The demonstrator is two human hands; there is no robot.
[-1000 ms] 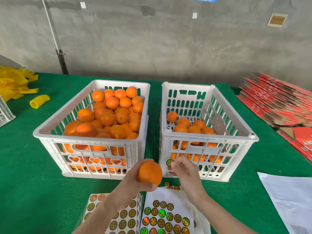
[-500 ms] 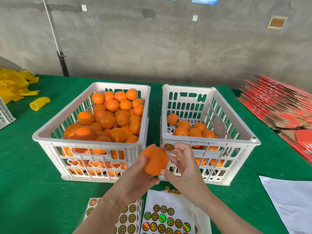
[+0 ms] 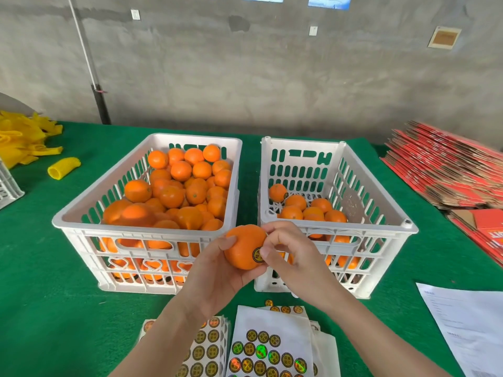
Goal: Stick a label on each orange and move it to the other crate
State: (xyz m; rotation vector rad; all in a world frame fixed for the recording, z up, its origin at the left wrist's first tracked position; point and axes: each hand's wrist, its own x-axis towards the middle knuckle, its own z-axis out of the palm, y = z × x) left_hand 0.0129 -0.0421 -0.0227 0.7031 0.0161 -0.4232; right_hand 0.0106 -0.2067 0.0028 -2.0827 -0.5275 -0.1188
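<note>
Left hand grips the orange; right hand pinches it, thumb half covering the label. Label sheets below run off-frame. Behind, both hands hide part of the right crate front.

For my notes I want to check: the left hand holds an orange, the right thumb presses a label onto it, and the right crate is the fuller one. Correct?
One error: in the head view the left crate is fuller; the right crate holds few oranges. The held orange and label are as stated.
</note>
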